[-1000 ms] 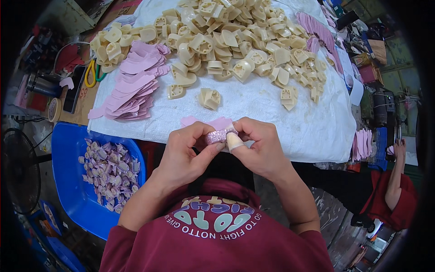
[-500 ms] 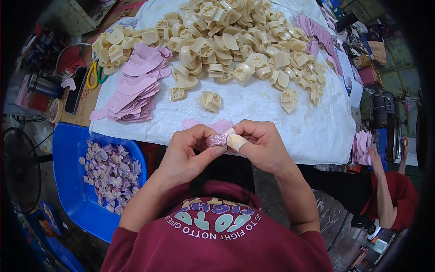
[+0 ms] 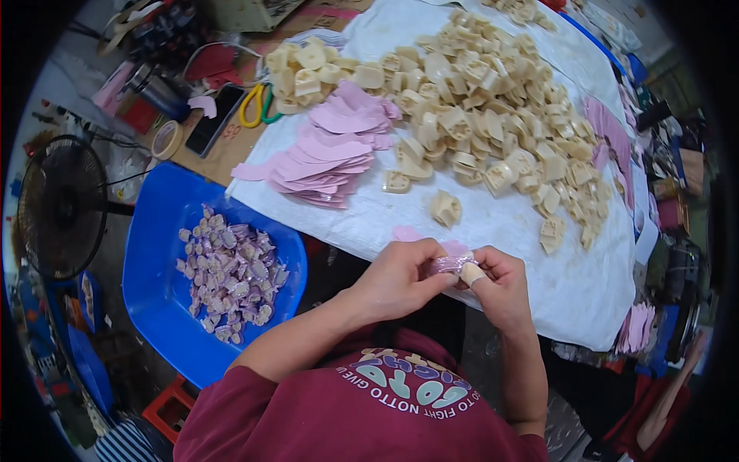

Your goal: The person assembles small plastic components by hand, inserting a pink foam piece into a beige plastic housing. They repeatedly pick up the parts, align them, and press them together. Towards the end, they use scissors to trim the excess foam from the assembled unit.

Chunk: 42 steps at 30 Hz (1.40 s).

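Over the near edge of the white-covered table, my left hand (image 3: pixel 394 283) and my right hand (image 3: pixel 500 289) hold a glittery pink-covered shoe heel (image 3: pixel 446 265) between them. Fingers and thumbs of both hands press on it, hiding much of its shape. A tan cover (image 3: pixel 471 273) wraps my right thumb. Just beyond my hands lies a loose pink piece (image 3: pixel 406 232) of thin sheet material. One bare cream heel (image 3: pixel 445 209) sits a little farther off, in front of a big pile of cream heels (image 3: pixel 493 123).
Left of the pile lies a stack of pink cut pieces (image 3: pixel 327 162). A blue basin (image 3: pixel 150 308) at the left holds many pink-covered heels (image 3: pixel 231 277). Scissors (image 3: pixel 254 106), a phone (image 3: pixel 215 119) and a tape roll (image 3: pixel 167 140) lie at the far left. A fan (image 3: pixel 63 206) stands beyond the basin.
The view has swung left, so the table and my hands appear farther right. Both hands still hold the pink-covered heel, with the fingers slightly shifted on it.
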{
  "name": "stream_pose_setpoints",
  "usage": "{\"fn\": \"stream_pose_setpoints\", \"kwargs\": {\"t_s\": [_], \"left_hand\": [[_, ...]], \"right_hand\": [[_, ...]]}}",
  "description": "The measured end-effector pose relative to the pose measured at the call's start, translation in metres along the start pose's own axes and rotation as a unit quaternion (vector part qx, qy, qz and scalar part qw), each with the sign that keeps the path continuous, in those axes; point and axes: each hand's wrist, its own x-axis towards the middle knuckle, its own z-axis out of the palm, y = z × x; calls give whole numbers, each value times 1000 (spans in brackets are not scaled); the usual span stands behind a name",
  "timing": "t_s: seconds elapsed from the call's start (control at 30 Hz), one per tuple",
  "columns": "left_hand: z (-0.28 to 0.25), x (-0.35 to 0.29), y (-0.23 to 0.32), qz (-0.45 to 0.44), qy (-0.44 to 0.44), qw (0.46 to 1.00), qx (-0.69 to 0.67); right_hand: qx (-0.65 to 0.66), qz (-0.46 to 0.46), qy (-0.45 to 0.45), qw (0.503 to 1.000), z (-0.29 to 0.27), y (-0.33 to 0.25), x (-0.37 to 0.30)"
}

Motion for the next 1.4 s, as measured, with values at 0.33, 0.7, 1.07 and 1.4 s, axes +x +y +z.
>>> {"fn": "stream_pose_setpoints", "kwargs": {"t_s": [0.33, 0.7, 1.07, 1.4], "left_hand": [[-131, -5, 25, 109, 295, 947, 61], [-290, 60, 14, -156, 434, 696, 550], [-307, 54, 35, -176, 302, 758, 551], [-302, -88, 57, -103, 289, 942, 138]], "right_hand": [[0, 35, 140, 990, -37, 16, -7], [-237, 16, 340, 910, -79, 53, -28], [-219, -81, 419, 878, -83, 39, -60], [-17, -97, 229, 968, 2, 21, -39]]}}
